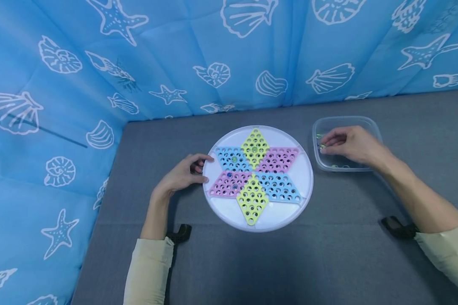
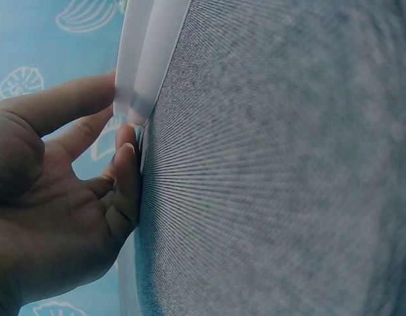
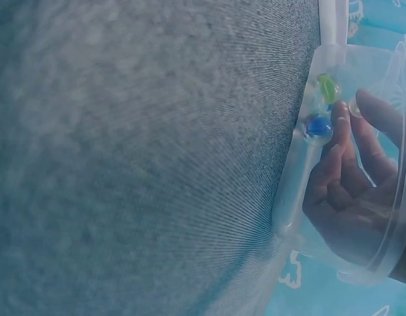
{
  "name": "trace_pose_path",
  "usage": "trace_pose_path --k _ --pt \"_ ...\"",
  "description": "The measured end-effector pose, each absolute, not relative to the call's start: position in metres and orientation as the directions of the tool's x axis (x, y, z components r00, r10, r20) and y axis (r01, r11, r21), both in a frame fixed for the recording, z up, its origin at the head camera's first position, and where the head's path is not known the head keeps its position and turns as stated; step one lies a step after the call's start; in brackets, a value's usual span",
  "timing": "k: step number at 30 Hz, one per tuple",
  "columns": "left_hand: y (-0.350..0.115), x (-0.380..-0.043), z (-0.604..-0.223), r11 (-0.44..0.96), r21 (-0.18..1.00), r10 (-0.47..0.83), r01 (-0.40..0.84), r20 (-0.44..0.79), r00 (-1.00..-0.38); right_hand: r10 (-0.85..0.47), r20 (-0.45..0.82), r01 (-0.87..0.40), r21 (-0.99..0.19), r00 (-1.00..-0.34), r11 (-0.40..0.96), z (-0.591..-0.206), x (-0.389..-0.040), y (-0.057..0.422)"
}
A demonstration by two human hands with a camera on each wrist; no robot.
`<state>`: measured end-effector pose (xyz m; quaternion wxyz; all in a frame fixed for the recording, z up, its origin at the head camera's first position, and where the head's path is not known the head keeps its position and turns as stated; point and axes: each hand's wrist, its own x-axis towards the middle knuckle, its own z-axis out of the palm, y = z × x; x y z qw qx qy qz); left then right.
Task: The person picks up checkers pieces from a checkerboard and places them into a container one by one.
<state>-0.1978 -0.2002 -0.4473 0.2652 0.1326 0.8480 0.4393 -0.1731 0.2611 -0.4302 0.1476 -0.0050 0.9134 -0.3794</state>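
Observation:
A round white Chinese checkers board lies on the table, its star in yellow, blue and pink. My left hand touches its left rim with thumb and index finger, the other fingers loosely bent. A green marble sits in the upper blue section, and a dark blue marble in the left pink one. Inside a clear plastic container, my right hand pinches a clear marble between thumb and fingertips. Near those fingers lie a green-swirled marble and a blue marble.
Dark grey cloth covers the table. A blue curtain with white shell and starfish prints hangs behind the table and along its left side. The container stands just right of the board, with a narrow gap between them.

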Motion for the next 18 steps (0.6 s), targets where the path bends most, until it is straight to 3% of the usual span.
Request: trace_pose_path --k 18 --pt "-0.1990 -0.1969 -0.4450 0.584 0.812 0.452 -0.028 -0.353 -0.819 -0.114 -0.353 0.151 -0.639 -0.929 0.754 -0.4322 -0.1800 0.2609"
